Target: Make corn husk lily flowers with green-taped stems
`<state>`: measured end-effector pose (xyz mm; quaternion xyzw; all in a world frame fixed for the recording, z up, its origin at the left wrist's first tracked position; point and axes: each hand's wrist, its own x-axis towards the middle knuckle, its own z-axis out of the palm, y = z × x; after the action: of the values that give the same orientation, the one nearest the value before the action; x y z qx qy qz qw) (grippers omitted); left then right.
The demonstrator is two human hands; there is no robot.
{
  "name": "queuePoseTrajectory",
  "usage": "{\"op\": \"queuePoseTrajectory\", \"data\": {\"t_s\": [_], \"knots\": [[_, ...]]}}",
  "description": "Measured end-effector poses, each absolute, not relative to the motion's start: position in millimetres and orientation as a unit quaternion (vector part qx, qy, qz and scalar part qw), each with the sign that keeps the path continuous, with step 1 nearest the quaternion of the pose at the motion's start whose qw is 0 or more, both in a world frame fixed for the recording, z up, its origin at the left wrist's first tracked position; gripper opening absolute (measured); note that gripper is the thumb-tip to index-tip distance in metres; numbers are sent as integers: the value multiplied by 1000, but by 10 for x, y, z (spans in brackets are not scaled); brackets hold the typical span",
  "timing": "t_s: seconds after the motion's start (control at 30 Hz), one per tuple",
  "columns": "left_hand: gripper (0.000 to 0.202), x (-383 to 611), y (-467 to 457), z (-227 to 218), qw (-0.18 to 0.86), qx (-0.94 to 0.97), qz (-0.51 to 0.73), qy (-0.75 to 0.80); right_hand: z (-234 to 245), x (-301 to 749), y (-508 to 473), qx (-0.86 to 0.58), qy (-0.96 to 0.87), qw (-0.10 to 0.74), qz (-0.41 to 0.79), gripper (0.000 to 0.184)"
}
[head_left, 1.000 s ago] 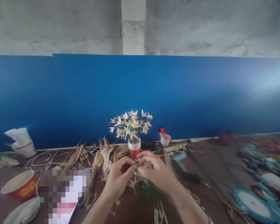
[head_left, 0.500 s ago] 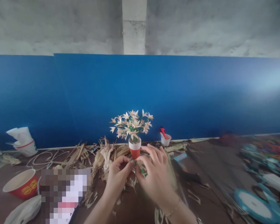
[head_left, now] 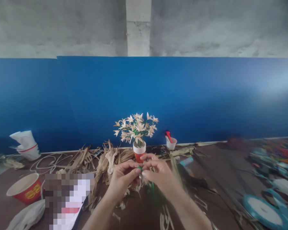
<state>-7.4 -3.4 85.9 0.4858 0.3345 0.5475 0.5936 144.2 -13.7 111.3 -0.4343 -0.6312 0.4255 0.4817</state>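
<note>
My left hand (head_left: 122,179) is closed in a pinch, thumb against forefinger, on a thin green strip (head_left: 140,168). From the other side my right hand (head_left: 160,175) pinches the same strip, its fingertips almost meeting the left ones. A blurred green length shows below the right palm; what it belongs to is unclear. Just beyond the fingers stands a red and white pot (head_left: 139,148) of pale star-shaped flowers (head_left: 138,127) on green stems. The fingers hide its lower part.
Dried husks (head_left: 103,163) lie heaped along the blue panel (head_left: 144,89). To the left are a red paper bowl (head_left: 26,190) and a white cup (head_left: 30,151). At right are a small cup (head_left: 171,144) with a red-handled tool and a blue ribbon spool (head_left: 262,210).
My right hand has turned, its fingers drawn in closer to the left fingertips. The green length under it has swung lower and blurred. The pot stays in place.
</note>
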Motion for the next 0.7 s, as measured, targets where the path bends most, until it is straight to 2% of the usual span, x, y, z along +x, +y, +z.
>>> {"op": "queuePoseTrajectory", "data": {"t_s": [0.17, 0.3, 0.4, 0.5, 0.6, 0.7], "knots": [[23, -84, -51, 858, 612, 498, 540, 294, 1000, 1474, -61, -330, -523, 452, 643, 2], [24, -98, -54, 869, 600, 527, 522, 299, 948, 1487, -24, -304, -531, 422, 669, 4], [26, -102, -35, 863, 571, 550, 512, 330, 992, 1489, -54, -395, -598, 420, 556, 4], [28, -84, -12, 849, 553, 553, 503, 368, 1068, 1469, -134, -475, -687, 434, 337, 11], [30, -55, 1, 837, 545, 541, 504, 396, 1112, 1424, -219, -506, -728, 441, 139, 12], [32, -30, 6, 833, 541, 531, 509, 409, 1111, 1370, -269, -515, -743, 428, 20, 11]]}}
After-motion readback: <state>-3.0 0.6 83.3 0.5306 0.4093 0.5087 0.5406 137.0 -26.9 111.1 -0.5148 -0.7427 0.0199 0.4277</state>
